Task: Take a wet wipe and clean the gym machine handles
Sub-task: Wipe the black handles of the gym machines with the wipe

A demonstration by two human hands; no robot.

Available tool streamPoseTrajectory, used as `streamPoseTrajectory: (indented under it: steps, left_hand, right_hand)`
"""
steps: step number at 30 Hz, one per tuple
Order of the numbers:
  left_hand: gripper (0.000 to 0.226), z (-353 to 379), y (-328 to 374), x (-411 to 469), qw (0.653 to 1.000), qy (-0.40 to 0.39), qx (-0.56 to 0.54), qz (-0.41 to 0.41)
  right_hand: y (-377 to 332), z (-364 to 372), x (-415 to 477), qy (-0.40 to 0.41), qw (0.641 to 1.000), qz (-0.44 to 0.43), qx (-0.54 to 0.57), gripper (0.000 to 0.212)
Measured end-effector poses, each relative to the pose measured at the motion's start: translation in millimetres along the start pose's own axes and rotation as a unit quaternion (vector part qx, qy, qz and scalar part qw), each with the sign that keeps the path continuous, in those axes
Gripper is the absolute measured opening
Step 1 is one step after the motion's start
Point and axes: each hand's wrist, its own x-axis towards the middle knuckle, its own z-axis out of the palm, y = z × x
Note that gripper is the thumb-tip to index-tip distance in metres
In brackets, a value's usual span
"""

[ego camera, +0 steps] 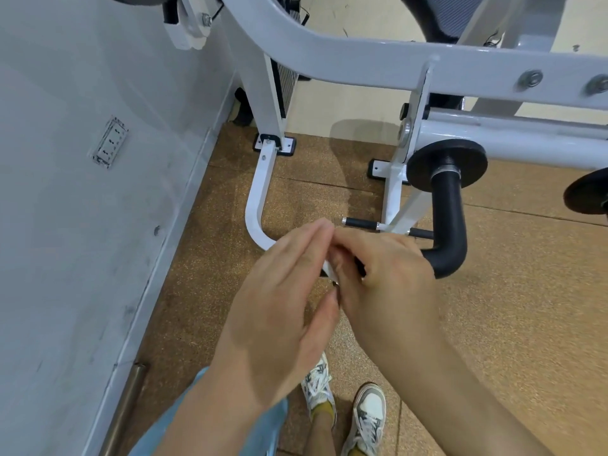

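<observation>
A black padded handle bends down from a black disc on the white gym machine and runs left into my right hand. My right hand grips the handle's end with curled fingers. Beside it, my left hand has straight fingers whose tips lie against the right hand's fingers. A small white sliver shows between the two hands. I cannot tell whether it is a wet wipe or the machine's frame behind. The handle's tip is mostly hidden by my hands.
The white machine frame arches overhead, with a curved floor tube below left. A grey wall closes the left side. A second black disc sits at the right edge. Small black pegs stick out low. My shoes stand on brown rubber flooring.
</observation>
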Motion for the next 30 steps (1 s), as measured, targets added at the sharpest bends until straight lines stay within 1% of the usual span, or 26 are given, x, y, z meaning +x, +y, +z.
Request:
streamPoseTrajectory:
  steps: [2,4,5,7,8,10,12,13,15,17,18,19,20,21,22,23,24,26,27,28,30]
  left_hand:
    - [0.067,1.1,-2.1,4.1,0.998,-0.047,0.042,0.019]
    - [0.068,1.2,-5.5,9.3,0.990,-0.060,0.122,0.035]
    - [0.065,1.7,-6.9,11.8,0.986,-0.060,0.154,0.036]
    - [0.055,4.0,-9.3,15.6,0.982,-0.047,0.177,0.049]
    - [0.049,4.1,-10.2,18.4,0.985,-0.034,0.159,0.054]
    - [0.041,-1.8,-10.9,26.2,0.998,-0.033,0.060,0.012]
    - [0.034,-2.4,-17.3,31.5,0.999,-0.031,-0.031,-0.016]
    - [0.031,-1.9,-17.8,30.4,0.999,-0.031,-0.037,-0.007]
    - [0.029,2.8,-16.8,23.6,0.999,-0.013,0.034,0.037]
    - [0.030,13.3,-20.3,12.8,0.982,0.026,0.135,0.131]
    - [0.030,16.3,-23.5,11.2,0.977,0.031,0.156,0.145]
    - [0.030,16.0,-22.2,14.0,0.980,0.025,0.153,0.125]
    - [0.032,13.4,-17.2,20.3,0.988,0.016,0.130,0.085]
    - [0.035,8.8,-10.9,28.4,0.996,0.010,0.086,0.038]
    - [0.037,6.2,-6.9,33.5,0.999,0.004,0.051,0.009]
    - [0.038,5.3,-4.7,33.9,0.999,-0.008,0.045,0.004]
    - [0.037,5.9,-5.5,30.2,0.997,-0.013,0.069,0.027]
    - [0.033,8.4,-13.3,16.6,0.982,-0.008,0.150,0.116]
    - [0.033,7.8,-15.5,14.8,0.977,-0.005,0.168,0.133]
    - [0.032,6.5,-12.6,18.9,0.975,-0.001,0.186,0.121]
    - [0.037,7.3,1.2,30.1,0.975,-0.004,0.212,0.064]
  right_hand:
    - [-5.6,-3.6,-6.2,-0.045,0.998,0.044,0.015,0.032]
    - [-3.2,-10.7,-21.5,-0.091,0.993,0.051,0.050,0.048]
    - [-0.9,-15.1,-28.3,-0.086,0.993,0.051,0.064,0.052]
    - [3.6,-23.5,-38.1,-0.034,0.995,0.059,0.073,0.053]
    - [6.6,-26.7,-41.7,-0.009,0.995,0.068,0.071,0.051]
    - [15.1,-31.4,-46.5,0.011,0.993,0.096,0.061,0.049]
    - [25.0,-33.2,-47.8,0.002,0.993,0.111,0.032,0.049]
    - [28.5,-32.7,-48.2,-0.009,0.994,0.107,0.013,0.049]
    - [32.8,-30.2,-49.3,-0.026,0.995,0.096,-0.013,0.050]
    - [36.9,-28.6,-53.5,-0.035,0.996,0.085,-0.018,0.054]
    - [39.0,-28.3,-55.5,-0.038,0.996,0.076,-0.017,0.055]
    - [40.9,-27.8,-57.1,-0.039,0.997,0.068,-0.015,0.057]
    - [42.8,-27.5,-57.9,-0.039,0.997,0.062,-0.012,0.058]
    - [44.3,-27.0,-58.3,-0.039,0.997,0.060,-0.007,0.058]
    - [44.8,-26.9,-58.6,-0.038,0.997,0.062,-0.002,0.059]
    - [44.4,-27.2,-58.8,-0.038,0.997,0.065,0.003,0.059]
    - [43.6,-27.8,-59.4,-0.039,0.997,0.069,0.008,0.060]
    - [42.5,-29.2,-61.4,-0.047,0.996,0.075,0.016,0.063]
    - [42.7,-29.4,-62.4,-0.049,0.996,0.073,0.017,0.063]
    - [43.4,-29.2,-62.9,-0.049,0.996,0.069,0.019,0.063]
    - [45.5,-28.6,-63.1,-0.043,0.996,0.069,0.028,0.063]
